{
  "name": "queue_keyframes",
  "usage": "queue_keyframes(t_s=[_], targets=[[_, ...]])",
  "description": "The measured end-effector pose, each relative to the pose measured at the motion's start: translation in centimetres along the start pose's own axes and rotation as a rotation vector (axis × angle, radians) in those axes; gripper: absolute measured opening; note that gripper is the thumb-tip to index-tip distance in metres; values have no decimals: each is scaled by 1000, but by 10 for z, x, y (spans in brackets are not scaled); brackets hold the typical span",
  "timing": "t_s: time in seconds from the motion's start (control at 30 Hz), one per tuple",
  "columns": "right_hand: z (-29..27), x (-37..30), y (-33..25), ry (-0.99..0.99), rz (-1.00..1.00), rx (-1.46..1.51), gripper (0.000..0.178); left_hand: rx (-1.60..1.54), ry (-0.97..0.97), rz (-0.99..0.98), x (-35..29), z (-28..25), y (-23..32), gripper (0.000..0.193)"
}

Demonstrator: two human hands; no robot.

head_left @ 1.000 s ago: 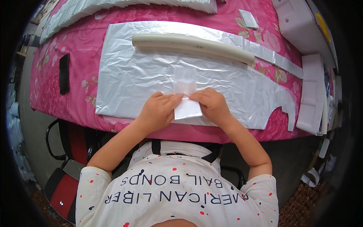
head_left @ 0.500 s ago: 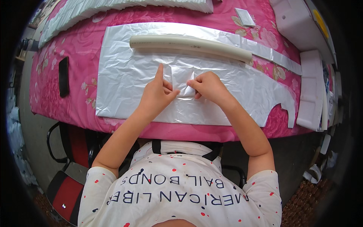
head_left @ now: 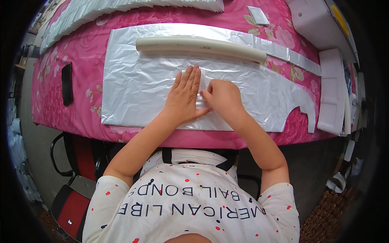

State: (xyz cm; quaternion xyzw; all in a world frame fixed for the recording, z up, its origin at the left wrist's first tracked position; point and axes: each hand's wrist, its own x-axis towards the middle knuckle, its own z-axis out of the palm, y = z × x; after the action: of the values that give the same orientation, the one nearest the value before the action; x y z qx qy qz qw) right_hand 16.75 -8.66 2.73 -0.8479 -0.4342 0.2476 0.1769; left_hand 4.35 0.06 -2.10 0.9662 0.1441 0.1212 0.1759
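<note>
Left hand (head_left: 182,99) is lying flat; right hand (head_left: 225,95) is curling, and whether it is pinching, I cannot tell. Between them, a flat whitish plastic piece (head_left: 203,82) could be creasing crookedly if the pressing is uneven. Its visible strip is looking glossy, resting on a wide, wrinkled, silvery-white plastic sheet (head_left: 139,87).

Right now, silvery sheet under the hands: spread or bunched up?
Spread: the silvery sheet lies out across the pink cloth, wrinkled, with the pale tube lying on it.
</note>
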Motion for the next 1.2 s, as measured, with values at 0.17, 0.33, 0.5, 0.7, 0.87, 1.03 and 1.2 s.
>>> queue_keyframes(t_s=[0.17, 0.33, 0.5, 0.7, 0.87, 1.03, 1.2], targets=[[-10, -33, 20, 104, -40, 7, 21, -16, -130, 72, -14, -17, 1, 106], [-8, -63, 26, -65, -12, 320, 22, 27, -508, 211, -88, -56, 1, 89], [10, -73, 4, -236, -246, 598, 36, -663, -395, -127, -131, -70, -5, 59], [22, -66, -18, -197, -419, 904, 42, -1748, -366, -600, -136, -75, 8, 58], [26, -63, -8, -318, -320, 1038, 20, -1579, -592, -620, -127, -77, 12, 62], [-2, -41, 19, -140, -134, 1170, 12, -1592, -408, -339, -102, -69, 13, 66], [-117, 62, 84, 804, -96, 746, 15, -1658, -365, -278, -98, -63, 2, 79]])
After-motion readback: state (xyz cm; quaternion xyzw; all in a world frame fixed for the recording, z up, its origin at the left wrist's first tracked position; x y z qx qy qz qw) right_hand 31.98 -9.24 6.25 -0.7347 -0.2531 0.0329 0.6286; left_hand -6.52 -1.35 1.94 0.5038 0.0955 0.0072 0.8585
